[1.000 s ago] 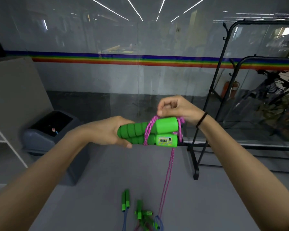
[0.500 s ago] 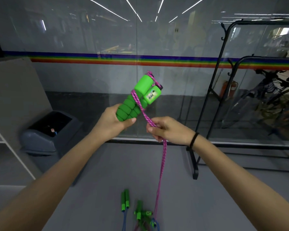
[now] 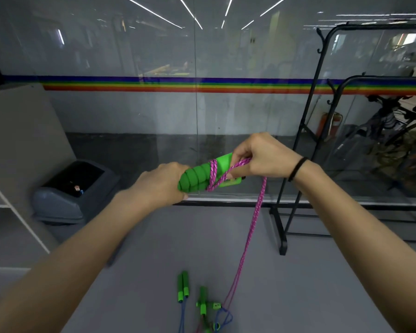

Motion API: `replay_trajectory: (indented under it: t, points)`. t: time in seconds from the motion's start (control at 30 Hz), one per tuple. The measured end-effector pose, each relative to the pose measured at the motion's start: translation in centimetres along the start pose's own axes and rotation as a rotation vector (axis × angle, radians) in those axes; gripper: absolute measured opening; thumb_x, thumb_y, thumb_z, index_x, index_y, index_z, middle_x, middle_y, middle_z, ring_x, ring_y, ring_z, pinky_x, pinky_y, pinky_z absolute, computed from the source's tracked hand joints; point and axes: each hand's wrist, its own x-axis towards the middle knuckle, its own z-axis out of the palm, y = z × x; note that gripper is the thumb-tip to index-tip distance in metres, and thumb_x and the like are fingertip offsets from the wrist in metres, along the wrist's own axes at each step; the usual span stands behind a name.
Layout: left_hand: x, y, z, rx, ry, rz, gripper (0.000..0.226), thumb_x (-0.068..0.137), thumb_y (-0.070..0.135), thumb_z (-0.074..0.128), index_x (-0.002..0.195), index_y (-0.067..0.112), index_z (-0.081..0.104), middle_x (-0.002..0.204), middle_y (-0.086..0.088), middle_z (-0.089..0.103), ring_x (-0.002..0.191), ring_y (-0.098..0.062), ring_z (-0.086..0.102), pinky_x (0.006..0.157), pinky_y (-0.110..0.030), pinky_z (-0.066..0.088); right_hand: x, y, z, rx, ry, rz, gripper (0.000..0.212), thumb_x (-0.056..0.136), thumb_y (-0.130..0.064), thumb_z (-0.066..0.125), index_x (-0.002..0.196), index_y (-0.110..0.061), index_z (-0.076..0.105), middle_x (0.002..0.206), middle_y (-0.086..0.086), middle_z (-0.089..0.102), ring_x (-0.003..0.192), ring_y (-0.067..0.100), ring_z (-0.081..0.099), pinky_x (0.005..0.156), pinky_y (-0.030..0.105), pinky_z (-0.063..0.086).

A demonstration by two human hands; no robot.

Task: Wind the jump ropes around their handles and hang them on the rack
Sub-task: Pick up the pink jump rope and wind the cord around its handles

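A person's left hand (image 3: 161,186) is clenched around the ribbed foam ends of a pair of bright green jump-rope handles (image 3: 203,175), held side by side at chest height and pointing up and to the right. The right hand (image 3: 262,156) curls over the smooth plastic far ends of the handles, its fingers pinching a doubled strand of braided pink rope (image 3: 255,212). Two turns of that rope cross the handles in an X just past the foam ridges, and the loose length drops from the right hand straight down to the grey floor (image 3: 322,272). A thin black band (image 3: 297,168) circles the right wrist. On the floor below lie more green-handled ropes (image 3: 203,301), one pair side by side with a blue cord, the others in a loose tangle whose cords are hard to separate at the frame's edge. To the right stands the black metal rack (image 3: 296,169), a tubular frame with small hooks, set in front of a glass wall (image 3: 154,56) crossed by a rainbow stripe (image 3: 178,84). A dark grey lidded bin (image 3: 67,195) sits on the left.
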Motion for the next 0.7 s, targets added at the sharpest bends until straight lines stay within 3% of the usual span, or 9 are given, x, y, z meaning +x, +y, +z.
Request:
replay_trajectory:
  t: [0.1, 0.2, 0.27, 0.37, 0.43, 0.5, 0.53, 0.6, 0.7]
  points:
    - [0.2, -0.3, -1.3, -0.025, -0.124, 0.079, 0.029, 0.071, 0.016, 0.075, 0.082, 0.03, 0.052, 0.081, 0.002, 0.059, 0.085, -0.021, 0.059, 0.078, -0.029, 0.049, 0.0, -0.9, -0.6, -0.034, 0.02, -0.06, 0.027, 0.06, -0.047, 0.079, 0.067, -0.022, 0.068, 0.047, -0.013, 0.054, 0.048, -0.003, 0.049, 0.05, 0.022, 0.034]
    - [0.2, -0.7, -2.2, -0.105, -0.309, 0.178, 0.026, 0.068, 0.008, 0.077, 0.073, 0.022, 0.055, 0.073, 0.002, 0.059, 0.072, -0.016, 0.056, 0.067, -0.027, 0.045, 0.4, -1.7, -0.9, 0.019, 0.035, -0.08, 0.044, 0.05, -0.051, 0.082, 0.064, -0.021, 0.053, 0.043, -0.014, 0.052, 0.041, 0.003, 0.043, 0.048, 0.023, 0.033]
    - [-0.2, -1.5, -2.6, -0.314, -0.471, 0.277, 0.021, 0.064, 0.008, 0.078, 0.074, 0.018, 0.062, 0.072, 0.002, 0.06, 0.07, -0.013, 0.055, 0.066, -0.029, 0.046, 0.7, -2.0, -1.2, 0.308, 0.0, -0.131, 0.044, 0.053, -0.041, 0.084, 0.067, -0.017, 0.05, 0.04, -0.009, 0.046, 0.036, 0.004, 0.033, 0.043, 0.021, 0.027]
    - [-0.7, -2.4, -2.9, -0.536, -0.538, 0.409, 0.02, 0.065, 0.008, 0.077, 0.079, 0.018, 0.066, 0.073, 0.005, 0.062, 0.071, -0.01, 0.056, 0.065, -0.027, 0.047, 1.4, -1.7, -0.9, 0.699, -0.072, -0.184, 0.024, 0.073, -0.023, 0.074, 0.07, -0.012, 0.052, 0.044, -0.005, 0.046, 0.036, 0.004, 0.033, 0.038, 0.015, 0.026]
    - [-1.0, -2.5, -2.8, -0.66, -0.518, 0.483, 0.024, 0.068, 0.001, 0.074, 0.078, 0.022, 0.067, 0.073, 0.008, 0.064, 0.07, -0.007, 0.057, 0.064, -0.022, 0.047, 1.9, -1.3, 0.4, 0.899, -0.072, -0.13, 0.017, 0.08, -0.022, 0.066, 0.081, -0.007, 0.058, 0.047, -0.01, 0.056, 0.042, 0.0, 0.049, 0.043, 0.013, 0.04]
    - [-1.2, -2.7, -2.5, -0.816, -0.45, 0.525, 0.019, 0.072, 0.001, 0.071, 0.078, 0.018, 0.065, 0.071, 0.003, 0.063, 0.065, -0.008, 0.056, 0.06, -0.018, 0.046, 2.3, -0.5, 2.2, 1.084, 0.02, -0.034, 0.03, 0.081, -0.023, 0.065, 0.1, -0.002, 0.056, 0.052, -0.013, 0.063, 0.051, -0.003, 0.058, 0.052, 0.013, 0.048]
    - [-1.2, -2.8, -2.4, -0.897, -0.385, 0.523, 0.013, 0.073, 0.008, 0.073, 0.079, 0.015, 0.064, 0.071, 0.0, 0.062, 0.063, -0.01, 0.055, 0.055, -0.017, 0.044, 2.1, -0.4, 3.0, 1.103, 0.034, -0.018, 0.012, 0.088, -0.015, 0.056, 0.092, -0.004, 0.055, 0.048, -0.011, 0.059, 0.047, -0.002, 0.054, 0.049, 0.014, 0.046]
    - [-1.0, -3.1, -2.2, -1.039, -0.202, 0.447, 0.025, 0.066, 0.025, 0.077, 0.083, 0.013, 0.062, 0.074, -0.002, 0.062, 0.061, -0.012, 0.055, 0.046, -0.016, 0.038, 1.8, -0.2, 4.4, 1.015, -0.018, -0.013, 0.027, 0.098, -0.012, 0.036, 0.075, -0.01, 0.05, 0.044, -0.009, 0.045, 0.041, 0.005, 0.038, 0.044, 0.015, 0.035]
    - [-0.4, -3.2, -1.9, -1.143, 0.051, 0.287, 0.04, 0.061, 0.036, 0.078, 0.088, 0.013, 0.062, 0.078, 0.001, 0.068, 0.063, -0.012, 0.06, 0.043, -0.016, 0.036, 1.3, -0.4, 5.8, 0.933, -0.044, -0.026, 0.025, 0.098, -0.017, 0.037, 0.079, -0.014, 0.053, 0.056, 0.0, 0.046, 0.048, 0.009, 0.042, 0.051, 0.015, 0.039]
